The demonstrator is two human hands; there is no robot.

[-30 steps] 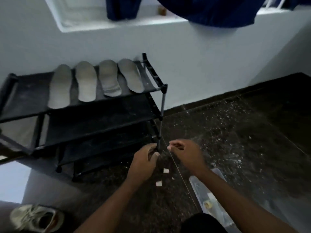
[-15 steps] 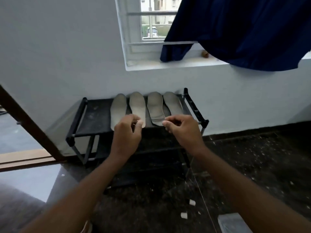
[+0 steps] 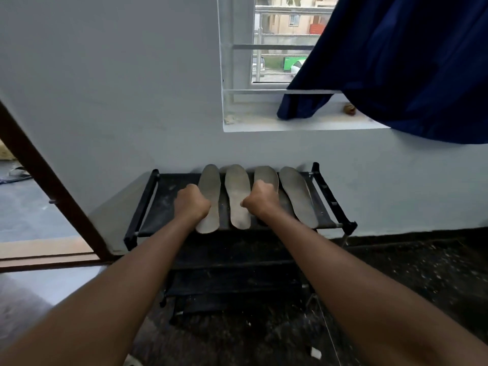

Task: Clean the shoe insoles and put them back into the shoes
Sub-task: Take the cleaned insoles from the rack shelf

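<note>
Both hands reach forward over the top shelf of the shoe rack [image 3: 169, 199], backs turned up and fingers curled under. The left hand [image 3: 192, 204] sits on the left edge of the first insole [image 3: 212, 186], its knuckles covering part of that edge. The right hand [image 3: 260, 200] sits over the lower half of the third insole [image 3: 268, 177], with the thumb side close to the second insole [image 3: 237, 196]. The fingertips of both hands are hidden beneath the palms, so I cannot tell whether either hand has hold of an insole or only rests on it.

The four grey insoles lie side by side, lengthwise, on the right part of the black top shelf, toes toward the wall. The fourth insole [image 3: 297, 196] lies just to the right of the right hand, slanted a little, and apart from both hands. The heel of the first insole juts slightly over the front rail. Darker shelves of the rack show below, between the forearms.

Behind the rack is a pale wall with a barred window [image 3: 277, 48] and a white sill [image 3: 264, 125]. A dark blue curtain [image 3: 409, 62] hangs across the window's right side and drapes over the sill, beside a small brown object [image 3: 350, 109]. A brown door frame [image 3: 39, 180] slants at the left. The floor [image 3: 396, 299] is dark and speckled, with a white scrap [image 3: 315, 352] near the right forearm
</note>
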